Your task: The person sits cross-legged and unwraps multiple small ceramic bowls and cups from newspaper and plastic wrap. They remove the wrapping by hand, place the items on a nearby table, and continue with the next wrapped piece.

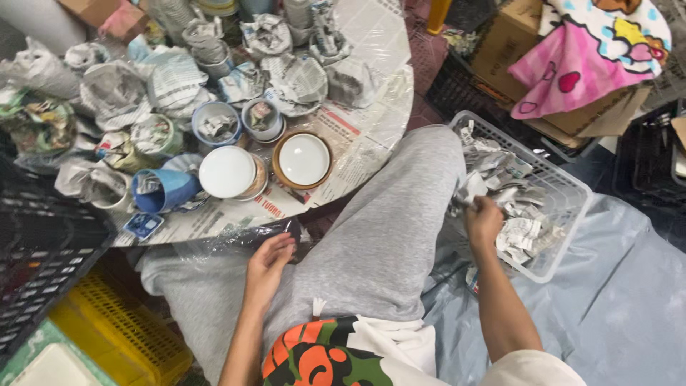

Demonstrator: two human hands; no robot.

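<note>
Landmark: I take the white mesh basket as reference; it sits on a grey-blue plastic sheet at the far right of my view.
Right hand: my right hand is at the basket's near-left rim, fingers curled shut around a crumpled piece of newspaper; the forearm runs down and away from the basket toward me.
Basket contents: wadded newspaper scraps fill the basket; the held piece lies at their left edge.
Left hand: my left hand is well left of the basket, past my grey-trousered leg; fingers half-curled and loose, fingertips at the plastic-wrapped edge of the round table; I cannot tell whether it grips the wrap or merely touches it.
Table, left of the basket: covered in newsprint under clear film; two white plates, one with a brown rim, lie side by side; a blue cup lies tipped left of them; paper-wrapped bundles crowd the far side.
Beyond the basket: a pink patterned cloth drapes over a cardboard box.
Far left of the basket: a black crate above a yellow crate.
</note>
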